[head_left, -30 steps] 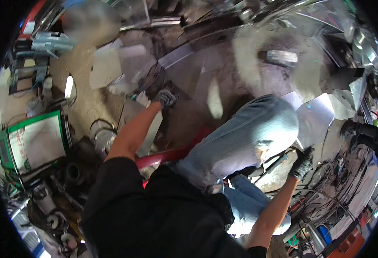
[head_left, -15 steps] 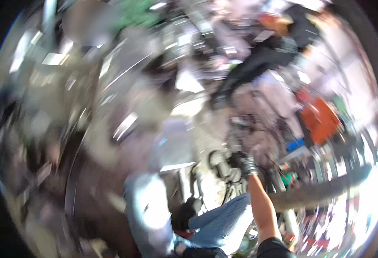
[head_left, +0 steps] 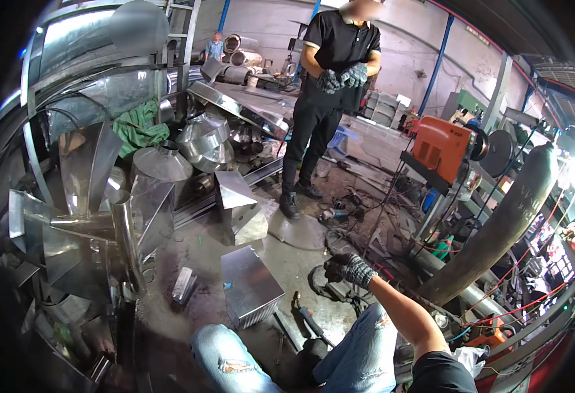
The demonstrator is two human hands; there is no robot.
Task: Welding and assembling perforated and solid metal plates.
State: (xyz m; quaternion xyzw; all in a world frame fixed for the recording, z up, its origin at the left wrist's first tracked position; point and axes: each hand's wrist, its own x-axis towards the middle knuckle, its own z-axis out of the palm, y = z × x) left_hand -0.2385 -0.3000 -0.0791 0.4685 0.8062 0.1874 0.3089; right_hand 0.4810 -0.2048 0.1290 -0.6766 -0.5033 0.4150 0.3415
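My right hand [head_left: 350, 270], in a grey-and-black knit glove, reaches forward over the floor past my right knee. Its fingers are curled in; whatever they may hold is hidden. Just beyond it are dark cables and a dark round piece [head_left: 323, 281] on the floor. My left hand is out of the picture. Between my knees and the hand stands a shiny sheet-metal box [head_left: 251, 278] with a ridged front side. Near my right knee lies a dark-handled tool [head_left: 310, 321] with a ribbed hose. A flat metal cone [head_left: 297, 229] rests farther out.
A person in black [head_left: 330, 78] stands ahead with gloved hands together. To the right are an orange welding machine [head_left: 439, 147] and a leaning gas cylinder [head_left: 497, 229]. Sheet-metal parts [head_left: 84, 229] crowd the left; a grinder [head_left: 333, 214] and cables lie ahead.
The view was smeared by motion and is now sharp, having swung up to show the standing person in full. My right arm stays stretched forward.
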